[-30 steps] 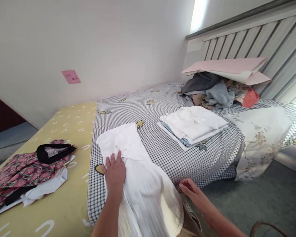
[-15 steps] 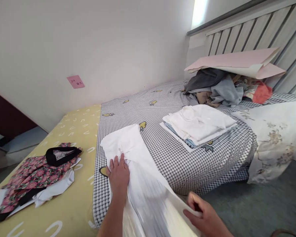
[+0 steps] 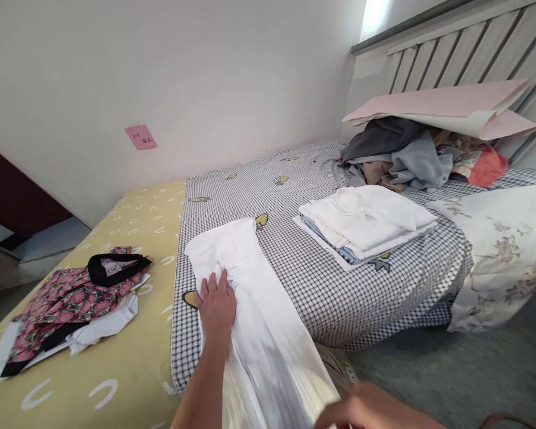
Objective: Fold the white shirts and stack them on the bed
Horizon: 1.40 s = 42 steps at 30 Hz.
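A long white garment (image 3: 261,333) lies stretched over the bed, with gathered creases near its upper part. Its lower end runs past the bottom of the view, so its exact kind is unclear. My left hand (image 3: 217,301) rests flat on the creased part with fingers apart, pressing the cloth. At the bottom edge, my right hand (image 3: 361,408) is bent over the garment's right border. Its fingers are curled at the cloth and partly cut off by the frame.
A stack of folded white clothes (image 3: 366,217) sits to the right. A floral garment with black trim (image 3: 71,298) lies on the yellow sheet (image 3: 89,381) at left. Behind are heaped dark clothes (image 3: 384,143) under a pink board (image 3: 442,101). A flowered cloth (image 3: 504,250) hangs over the bed's right side.
My right hand has moved down along the garment's right edge, partly out of view. The lower cloth, lifted before, now lies flatter. My left hand stays on the same spot.
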Available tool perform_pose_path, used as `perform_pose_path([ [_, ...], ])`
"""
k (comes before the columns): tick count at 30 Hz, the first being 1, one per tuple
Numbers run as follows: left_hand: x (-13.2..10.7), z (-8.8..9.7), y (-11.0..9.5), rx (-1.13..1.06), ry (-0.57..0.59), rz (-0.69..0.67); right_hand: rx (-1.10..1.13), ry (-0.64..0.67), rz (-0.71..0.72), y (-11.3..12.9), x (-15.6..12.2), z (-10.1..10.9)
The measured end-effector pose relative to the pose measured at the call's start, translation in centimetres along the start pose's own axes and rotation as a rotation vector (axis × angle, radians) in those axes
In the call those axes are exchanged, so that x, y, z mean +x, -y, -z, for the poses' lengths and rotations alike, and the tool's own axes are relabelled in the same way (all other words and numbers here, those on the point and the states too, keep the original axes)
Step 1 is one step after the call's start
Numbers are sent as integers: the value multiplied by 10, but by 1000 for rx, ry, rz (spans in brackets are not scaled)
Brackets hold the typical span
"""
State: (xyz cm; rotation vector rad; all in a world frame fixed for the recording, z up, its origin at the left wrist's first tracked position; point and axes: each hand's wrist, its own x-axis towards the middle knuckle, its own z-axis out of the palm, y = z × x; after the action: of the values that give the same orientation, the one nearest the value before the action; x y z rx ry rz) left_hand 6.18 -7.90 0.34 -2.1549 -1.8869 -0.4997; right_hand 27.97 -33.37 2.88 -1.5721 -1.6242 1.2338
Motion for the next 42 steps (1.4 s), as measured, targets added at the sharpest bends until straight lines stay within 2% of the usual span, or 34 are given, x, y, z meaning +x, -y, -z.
perform_pose_path([
  [1,0,0,0,-2,-1,-2,23,-31,22,12,6,9],
  [4,-1,2,-1,-11,-4,-1,62,-277,183,37,46,23],
  [6,-1,3,-2,-25,-34,13,13,-442,297,48,86,20],
  [9,-1,2,-2,-51,-68,39,-200,-568,341,67,154,6],
  [12,-1,-2,-1,-51,-55,51,-438,-600,337,85,215,-5],
  [14,-1,-6,1,-42,-63,56,-588,-556,324,86,249,-5],
  [16,-2,-11,3,-42,-79,54,-710,-454,254,75,275,1],
  [18,-3,-15,4,-52,-92,47,-754,-400,108,57,293,11],
  [22,-4,-18,4,-80,-92,58,-792,-431,-58,28,309,20],
  [26,-3,-19,3,-115,-90,84,-792,-482,-128,21,312,20],
  [29,-3,-20,2,-122,-96,88,-747,-512,-210,26,309,26],
  [31,-4,-21,1,-117,-97,86,-714,-580,-237,37,304,31],
  [34,-5,-21,0,-113,-105,86,-726,-722,-109,59,295,31],
  [35,-6,-21,0,-112,-111,88,-744,-728,-52,65,294,27],
  [37,-6,-20,-1,-112,-122,94,-790,-615,22,70,293,17],
  [40,-6,-19,0,-111,-111,93,-834,-364,36,62,301,0],
  [42,-6,-20,1,-112,-93,90,-823,-307,10,53,307,-8],
])
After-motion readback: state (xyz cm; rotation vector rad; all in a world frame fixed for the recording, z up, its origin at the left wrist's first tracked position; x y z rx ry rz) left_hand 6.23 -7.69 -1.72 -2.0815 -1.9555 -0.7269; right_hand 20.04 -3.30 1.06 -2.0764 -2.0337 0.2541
